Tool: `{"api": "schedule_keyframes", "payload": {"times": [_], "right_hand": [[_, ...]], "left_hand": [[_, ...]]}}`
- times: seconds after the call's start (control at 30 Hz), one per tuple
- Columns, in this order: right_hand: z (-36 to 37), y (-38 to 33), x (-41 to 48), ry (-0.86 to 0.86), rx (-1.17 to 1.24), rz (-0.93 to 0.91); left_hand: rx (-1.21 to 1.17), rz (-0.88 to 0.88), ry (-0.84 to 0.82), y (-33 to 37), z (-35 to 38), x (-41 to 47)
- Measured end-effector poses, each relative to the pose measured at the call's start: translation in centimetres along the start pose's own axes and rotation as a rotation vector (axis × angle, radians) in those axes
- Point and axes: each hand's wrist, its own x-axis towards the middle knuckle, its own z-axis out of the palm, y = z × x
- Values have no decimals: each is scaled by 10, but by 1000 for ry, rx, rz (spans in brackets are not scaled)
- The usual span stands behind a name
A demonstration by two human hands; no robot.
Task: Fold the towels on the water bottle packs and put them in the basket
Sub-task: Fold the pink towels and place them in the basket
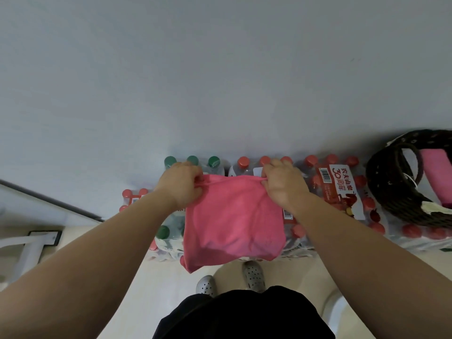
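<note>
Head camera is looking down over both my forearms as I am standing in front of the water bottle packs (338,192), which are sitting in a row on the floor (159,289) against a pale wall (220,69). I am holding a pink towel (232,223) by its far edge. My left hand (181,185) is gripping the left corner, fingers curled tight around bunched cloth. My right hand (283,184) is pinching the right corner, thumb and fingers closing on the hem. The towel is stretching between my two hands and lying toward me over the bottle caps, with its near edge hanging past the front of the packs, just above my grey perforated clogs (254,276) (whether the cloth is already doubled over, I cannot tell). Green-capped bottles (192,160) are showing just beyond my left hand, and red-capped ones are running off to the right. At the far right a dark woven basket (381,182) is resting on the packs, well apart from my hands, and a folded pink towel (436,172) is lying inside it.
</note>
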Motion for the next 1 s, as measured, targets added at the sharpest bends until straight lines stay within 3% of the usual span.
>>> {"api": "schedule_keyframes", "payload": {"times": [0.07, 0.17, 0.33, 0.67, 1.0], "right_hand": [[0, 2, -6, 46, 37, -32], [-7, 6, -25, 163, 276, -73], [-37, 10, -64, 167, 503, -95], [-70, 9, -115, 60, 657, -83], [-86, 48, -157, -59, 829, -72]], "left_hand": [[-110, -37, 34, 5, -4, -6], [-345, 4, 102, 9, -11, -22], [-451, 184, 2, 9, -28, -49], [-294, 332, -154, 22, -54, -84], [-76, 245, -16, 39, -47, -134]]}}
